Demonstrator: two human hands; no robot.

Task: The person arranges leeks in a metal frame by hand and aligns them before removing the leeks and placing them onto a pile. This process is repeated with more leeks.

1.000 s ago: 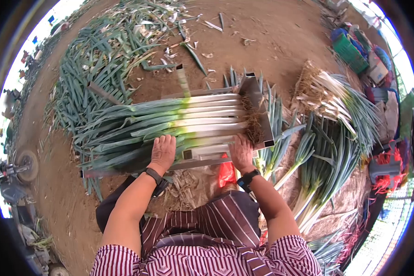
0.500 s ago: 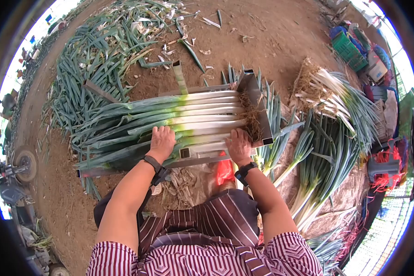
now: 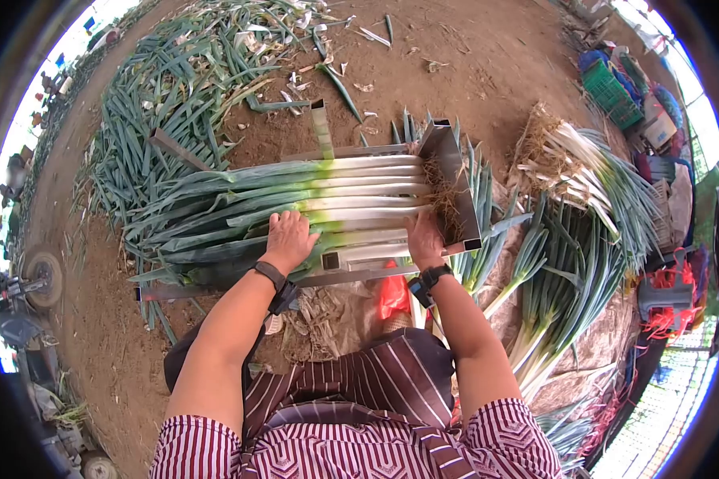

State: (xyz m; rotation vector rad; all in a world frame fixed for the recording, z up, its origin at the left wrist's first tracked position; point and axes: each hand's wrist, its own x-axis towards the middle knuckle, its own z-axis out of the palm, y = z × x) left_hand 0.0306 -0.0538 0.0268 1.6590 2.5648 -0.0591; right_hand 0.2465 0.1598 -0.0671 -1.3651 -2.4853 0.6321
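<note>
Several long leeks lie side by side in a metal frame, white stalks and roots to the right, green leaves to the left. My left hand rests on the near leeks where green turns to pale, its fingers bent over them and the thumb apart. Near the root end, my right hand presses on the white stalks, its fingertips partly hidden among them. The roots touch or sit close to the frame's right end wall.
Cut leaves are heaped at the upper left. More leeks lie on sacking at the right, beyond the frame. A green crate is at the upper right, and a red bag lies by my knees. Metal posts rise from the frame.
My left hand has moved slightly right and up, its thumb now spread. My right hand has shifted up and right over the stalks. The near leeks have been pushed closer to the others.
</note>
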